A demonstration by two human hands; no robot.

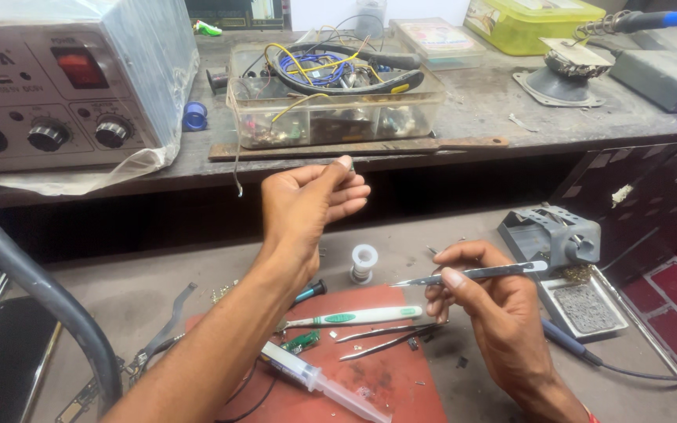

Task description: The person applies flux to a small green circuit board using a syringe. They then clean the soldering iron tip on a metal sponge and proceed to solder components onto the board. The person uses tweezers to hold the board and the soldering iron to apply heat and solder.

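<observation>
My left hand [307, 205] is raised above the bench, thumb and fingers pinched around something very small near the fingertips; I cannot make out what it is. My right hand [487, 305] holds a pair of metal tweezers [472, 275] with the tips pointing left. Below the hands lies a red work mat [385, 376]. On the mat rest a white and green toothbrush [354, 317], a second pair of tweezers [378, 338], a clear syringe [315, 380] and small dark components. A white solder spool [363, 261] stands just beyond the mat.
A grey hot-air station [64, 78] with a black hose [33, 298] sits on the raised shelf at left. A clear box of wires [331, 90] is in the middle. A soldering iron stand with sponge tray [566, 258] is at right, pliers [166, 325] at left.
</observation>
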